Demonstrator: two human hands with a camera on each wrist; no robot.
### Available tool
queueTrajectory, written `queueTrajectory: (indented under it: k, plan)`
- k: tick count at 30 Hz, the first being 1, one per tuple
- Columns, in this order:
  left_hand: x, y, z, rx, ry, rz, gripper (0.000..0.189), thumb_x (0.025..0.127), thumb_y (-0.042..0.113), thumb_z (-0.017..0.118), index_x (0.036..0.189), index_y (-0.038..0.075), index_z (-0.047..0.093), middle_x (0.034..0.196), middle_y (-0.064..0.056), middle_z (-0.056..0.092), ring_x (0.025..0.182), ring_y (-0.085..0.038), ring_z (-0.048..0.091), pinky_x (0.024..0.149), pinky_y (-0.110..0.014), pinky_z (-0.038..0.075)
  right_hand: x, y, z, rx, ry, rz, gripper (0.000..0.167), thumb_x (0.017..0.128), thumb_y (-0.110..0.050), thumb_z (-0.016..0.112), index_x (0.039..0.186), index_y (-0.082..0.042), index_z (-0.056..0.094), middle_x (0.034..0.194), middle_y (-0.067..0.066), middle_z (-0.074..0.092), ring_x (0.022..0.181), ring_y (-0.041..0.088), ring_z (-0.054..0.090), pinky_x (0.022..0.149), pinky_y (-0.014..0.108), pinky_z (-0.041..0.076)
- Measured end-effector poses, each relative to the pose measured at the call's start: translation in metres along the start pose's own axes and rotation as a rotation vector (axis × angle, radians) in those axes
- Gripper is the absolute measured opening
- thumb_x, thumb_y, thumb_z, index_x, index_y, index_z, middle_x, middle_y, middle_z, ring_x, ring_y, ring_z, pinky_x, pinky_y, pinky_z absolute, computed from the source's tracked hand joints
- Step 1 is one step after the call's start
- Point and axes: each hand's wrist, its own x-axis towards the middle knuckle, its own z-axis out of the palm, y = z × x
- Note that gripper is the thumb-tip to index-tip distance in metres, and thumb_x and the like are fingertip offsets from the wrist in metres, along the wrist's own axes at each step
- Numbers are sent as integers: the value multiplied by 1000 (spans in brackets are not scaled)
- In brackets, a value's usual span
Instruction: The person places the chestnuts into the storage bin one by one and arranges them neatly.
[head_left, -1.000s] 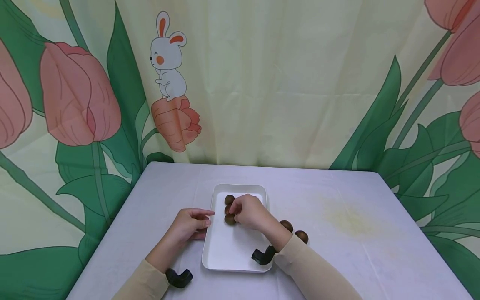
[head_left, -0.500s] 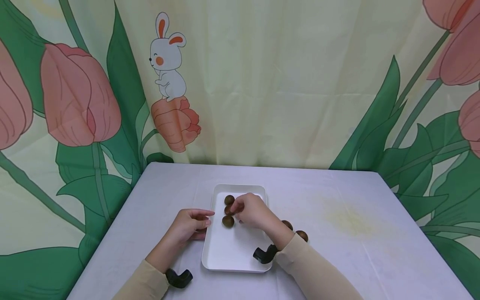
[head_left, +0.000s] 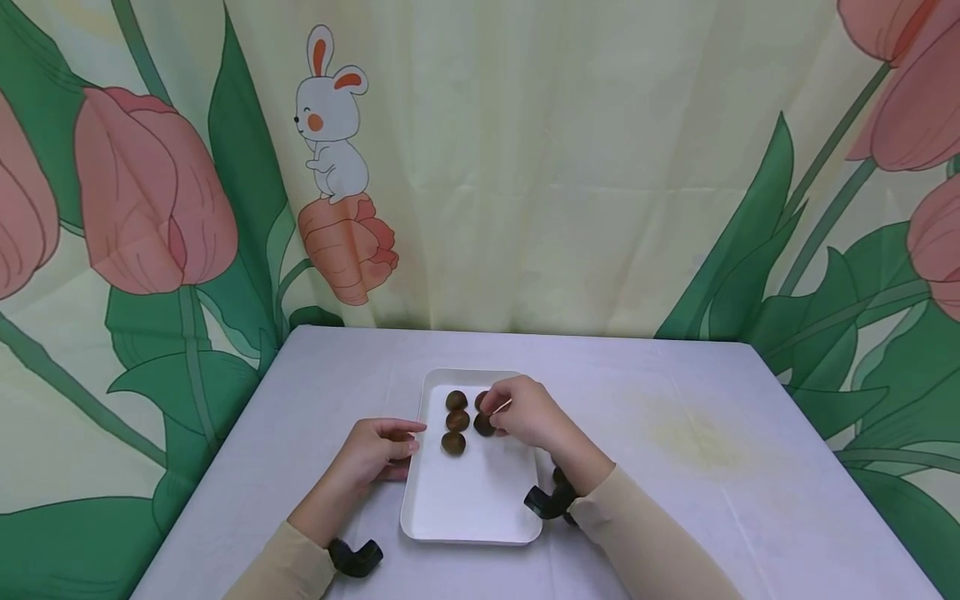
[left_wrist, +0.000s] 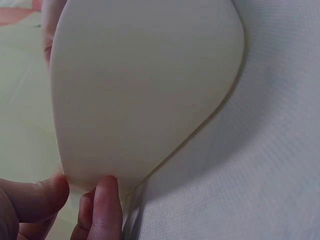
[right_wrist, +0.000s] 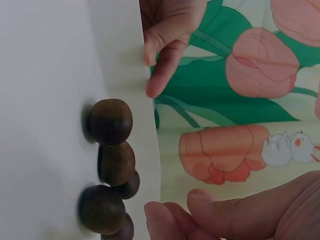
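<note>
In the head view, three brown, chestnut-like balls (head_left: 453, 442) stand in a column on the white tray (head_left: 465, 508). To the right of them, two more show partly, the nearer ball (head_left: 483, 425) right beneath the fingertips of my right hand (head_left: 525, 408). In the right wrist view, that hand's curved fingers (right_wrist: 160, 217) and thumb lie beside the balls (right_wrist: 111, 120), and nothing shows between them. My left hand (head_left: 382, 448) touches the tray's left edge. The left wrist view shows its fingertips (left_wrist: 106, 195) against the outer wall of the tray (left_wrist: 145, 90).
A white cloth (head_left: 690, 517) covers the table. Dark round shapes, partly hidden, lie beside the tray under my right wrist. Each wrist carries a black camera mount (head_left: 356, 558). Behind the table hangs a curtain (head_left: 540, 183) printed with tulips and a rabbit.
My right hand has moved right, from the left column to the right one, uncovering the left column and part of the right. The nearest ball shifted slightly left and nearer. My left hand stays put.
</note>
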Motion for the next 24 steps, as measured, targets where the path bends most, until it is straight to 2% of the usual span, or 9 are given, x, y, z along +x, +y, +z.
queueTrajectory:
  k: [8, 17, 21, 24]
  plan:
    - [-1, 1, 0, 10, 8, -5, 30, 92, -1, 80, 122, 5, 81, 107, -15, 77, 76, -19, 76, 66, -39, 68, -7, 9, -17, 65, 36, 30, 18, 91, 11, 68, 103, 3, 77, 110, 21, 76, 88, 28, 76, 73, 32, 67]
    - [0, 1, 0, 15, 14, -7, 30, 93, -1, 80, 122, 6, 81, 106, -15, 77, 76, -19, 75, 65, -39, 68, -21, 17, -38, 78, 75, 92, 17, 94, 10, 68, 102, -2, 77, 113, 22, 75, 86, 22, 74, 79, 39, 69]
    - [0, 0, 0, 16, 13, -4, 30, 93, -1, 80, 122, 6, 81, 107, -15, 77, 76, -19, 75, 65, -39, 68, -27, 24, -46, 66, 88, 108, 16, 95, 9, 68, 107, 1, 76, 113, 22, 76, 84, 20, 72, 81, 44, 69]
    - [0, 0, 0, 19, 12, -2, 30, 93, 0, 80, 122, 6, 81, 106, -15, 77, 76, -19, 75, 65, -39, 68, -30, 31, -51, 57, 92, 118, 17, 96, 7, 68, 110, 3, 76, 114, 22, 76, 84, 20, 73, 81, 43, 69]
